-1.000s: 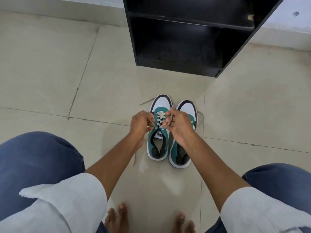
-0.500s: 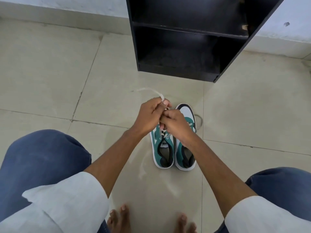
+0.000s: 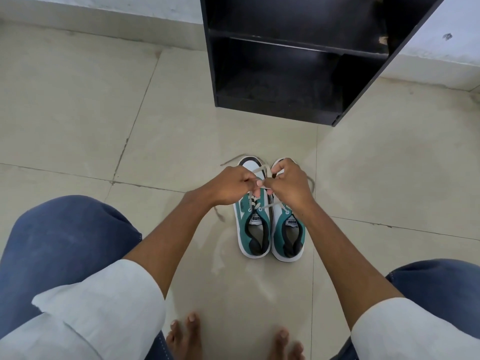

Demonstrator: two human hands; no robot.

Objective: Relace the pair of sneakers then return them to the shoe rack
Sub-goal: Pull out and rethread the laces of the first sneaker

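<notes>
Two teal-and-white sneakers stand side by side on the floor, toes pointing away from me: the left sneaker (image 3: 253,229) and the right sneaker (image 3: 288,235). Over the left one's eyelets my left hand (image 3: 231,187) and my right hand (image 3: 288,185) meet, and each pinches a strand of its pale lace (image 3: 259,169). Loose lace ends trail on the tiles to the left of the shoe. My hands hide most of both toe caps. The black shoe rack (image 3: 298,61) stands just beyond the sneakers, its shelves bare.
Beige floor tiles (image 3: 78,113) stretch to the left and right. A white wall base (image 3: 104,11) runs along the far edge. My knees in blue jeans and my bare feet (image 3: 187,336) frame the near side.
My hands have dropped from a raised pull back onto the left sneaker's laces and drawn close together. The lace end that looped up and to the left now lies on the floor.
</notes>
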